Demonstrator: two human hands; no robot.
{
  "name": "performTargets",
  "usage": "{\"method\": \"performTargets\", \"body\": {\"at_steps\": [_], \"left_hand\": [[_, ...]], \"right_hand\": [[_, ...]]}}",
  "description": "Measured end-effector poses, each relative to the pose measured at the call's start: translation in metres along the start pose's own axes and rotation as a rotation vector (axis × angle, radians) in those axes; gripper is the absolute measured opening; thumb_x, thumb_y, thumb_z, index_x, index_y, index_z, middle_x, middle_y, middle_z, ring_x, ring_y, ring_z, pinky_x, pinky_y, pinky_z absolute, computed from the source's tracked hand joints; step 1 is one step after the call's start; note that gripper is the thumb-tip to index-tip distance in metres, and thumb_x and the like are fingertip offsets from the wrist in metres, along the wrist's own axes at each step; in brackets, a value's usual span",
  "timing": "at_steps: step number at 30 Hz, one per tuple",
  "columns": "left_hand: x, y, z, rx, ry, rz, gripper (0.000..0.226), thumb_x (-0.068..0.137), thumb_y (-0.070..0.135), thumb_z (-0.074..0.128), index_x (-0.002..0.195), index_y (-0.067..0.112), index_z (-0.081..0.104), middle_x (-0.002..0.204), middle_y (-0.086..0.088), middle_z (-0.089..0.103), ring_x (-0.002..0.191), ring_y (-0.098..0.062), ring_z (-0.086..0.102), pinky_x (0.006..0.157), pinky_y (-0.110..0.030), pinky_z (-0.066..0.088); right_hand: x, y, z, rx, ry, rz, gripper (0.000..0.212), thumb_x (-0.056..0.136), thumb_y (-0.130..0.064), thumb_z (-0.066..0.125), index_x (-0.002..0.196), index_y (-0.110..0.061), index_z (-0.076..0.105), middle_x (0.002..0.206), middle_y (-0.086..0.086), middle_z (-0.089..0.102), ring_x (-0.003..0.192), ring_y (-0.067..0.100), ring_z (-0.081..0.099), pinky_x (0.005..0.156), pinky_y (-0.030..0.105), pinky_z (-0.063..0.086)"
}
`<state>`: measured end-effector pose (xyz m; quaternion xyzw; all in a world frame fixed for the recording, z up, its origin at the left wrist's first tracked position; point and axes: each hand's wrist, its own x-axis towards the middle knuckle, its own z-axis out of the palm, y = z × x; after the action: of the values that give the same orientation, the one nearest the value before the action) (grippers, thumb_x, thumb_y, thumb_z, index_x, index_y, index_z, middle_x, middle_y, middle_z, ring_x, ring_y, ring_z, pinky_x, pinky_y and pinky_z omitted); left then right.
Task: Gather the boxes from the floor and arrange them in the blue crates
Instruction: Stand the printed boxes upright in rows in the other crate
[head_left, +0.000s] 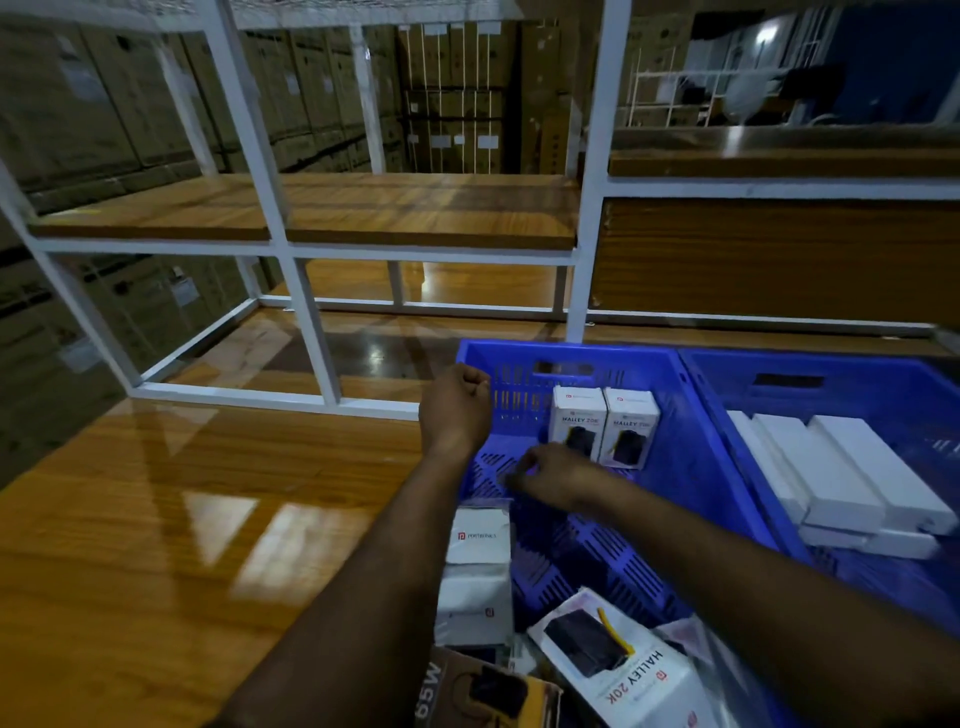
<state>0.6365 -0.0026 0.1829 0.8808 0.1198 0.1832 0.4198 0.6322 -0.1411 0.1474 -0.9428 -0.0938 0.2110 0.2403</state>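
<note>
Yellow-black box cut off below

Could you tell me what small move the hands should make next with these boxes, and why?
Probably the right hand, which looks empty over the left blue crate, should draw back to the Halley 20K box lying at the crate's near edge and pick it up. Only two Halley boxes stand upright at the far wall, and there is bare crate floor beside them.
</note>
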Motion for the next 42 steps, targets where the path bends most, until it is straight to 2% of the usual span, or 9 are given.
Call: {"method": "performTargets", "body": {"at_steps": [2,6,10,13,16,25,33,38,42], "left_hand": [[0.001,-0.001,0.002,0.002,0.0,0.0,0.011,0.096,0.02,0.056,0.086,0.022,0.061,0.084,0.004,0.063,0.081,-0.015,0.062,0.071,-0.03,0.046],[0.001,-0.002,0.004,0.018,0.005,0.005,0.009,0.096,0.021,0.058,0.087,0.022,0.059,0.084,0.006,0.061,0.078,-0.012,0.058,0.07,-0.028,0.043],[0.001,-0.003,0.005,0.03,0.003,0.009,0.01,0.096,0.022,0.058,0.086,0.024,0.057,0.082,0.008,0.06,0.08,-0.012,0.06,0.07,-0.029,0.046],[0.001,-0.003,0.005,0.024,0.005,0.015,0.008,0.096,0.022,0.058,0.088,0.024,0.058,0.085,0.006,0.061,0.08,-0.011,0.059,0.069,-0.028,0.044],[0.0,-0.001,0.004,0.018,0.02,0.014,0.009,0.097,0.022,0.058,0.088,0.024,0.058,0.085,0.006,0.061,0.078,-0.011,0.058,0.068,-0.028,0.042],[0.0,-0.002,0.01,-0.037,0.133,0.222,0.017,0.091,0.017,0.066,0.108,0.014,0.068,0.11,-0.004,0.065,0.106,-0.019,0.06,0.091,-0.033,0.048],[-0.006,0.002,0.018,-0.185,-0.329,-0.075,0.047,0.092,0.055,0.06,0.123,0.021,0.053,0.094,0.006,0.066,0.094,-0.02,0.067,0.084,-0.038,0.056],[-0.004,-0.002,0.025,-0.21,-0.388,-0.046,0.065,0.077,0.075,0.053,0.107,0.019,0.068,0.096,-0.002,0.074,0.087,-0.022,0.072,0.083,-0.051,0.058],[-0.005,0.006,0.019,-0.405,-0.418,-0.14,0.057,0.097,0.058,0.049,0.097,0.006,0.07,0.096,-0.013,0.075,0.09,-0.029,0.071,0.078,-0.046,0.057]], "right_hand": [[-0.007,-0.006,0.014,0.151,-0.1,0.124,0.068,0.093,-0.059,0.054,0.139,-0.009,0.048,0.142,0.013,0.051,0.12,0.031,0.056,0.099,0.041,0.047],[-0.018,-0.012,0.034,0.769,-0.333,0.331,0.039,0.099,-0.05,0.049,0.093,-0.013,0.06,0.081,0.009,0.063,0.067,0.024,0.06,0.077,0.042,0.052],[-0.014,-0.006,0.045,0.934,-0.272,0.431,0.038,0.094,-0.049,0.058,0.083,-0.013,0.06,0.077,0.008,0.065,0.072,0.024,0.061,0.078,0.038,0.054],[-0.015,-0.005,0.046,1.011,-0.234,0.462,0.031,0.095,-0.038,0.063,0.079,-0.012,0.059,0.057,0.005,0.066,0.058,0.018,0.06,0.054,0.028,0.05],[-0.01,-0.003,0.042,1.12,-0.256,0.462,0.023,0.088,-0.03,0.072,0.083,-0.009,0.063,0.073,0.009,0.066,0.051,0.02,0.056,0.038,0.024,0.04],[-0.026,0.005,-0.007,1.246,-0.053,0.34,0.012,0.08,-0.008,0.07,0.075,-0.012,0.06,0.058,0.003,0.055,0.059,0.019,0.048,0.053,0.028,0.032],[-0.037,0.021,-0.026,1.333,0.145,0.227,0.012,0.083,-0.004,0.063,0.084,-0.016,0.065,0.071,-0.002,0.07,0.077,0.018,0.058,0.061,0.029,0.041],[-0.033,0.023,-0.032,1.393,0.161,0.166,0.009,0.082,-0.004,0.065,0.079,-0.013,0.065,0.059,-0.001,0.067,0.083,0.022,0.059,0.074,0.034,0.045],[-0.034,0.029,-0.04,1.362,0.148,0.058,0.007,0.087,-0.004,0.063,0.088,-0.009,0.069,0.06,0.001,0.069,0.07,0.02,0.065,0.072,0.033,0.048]]}}
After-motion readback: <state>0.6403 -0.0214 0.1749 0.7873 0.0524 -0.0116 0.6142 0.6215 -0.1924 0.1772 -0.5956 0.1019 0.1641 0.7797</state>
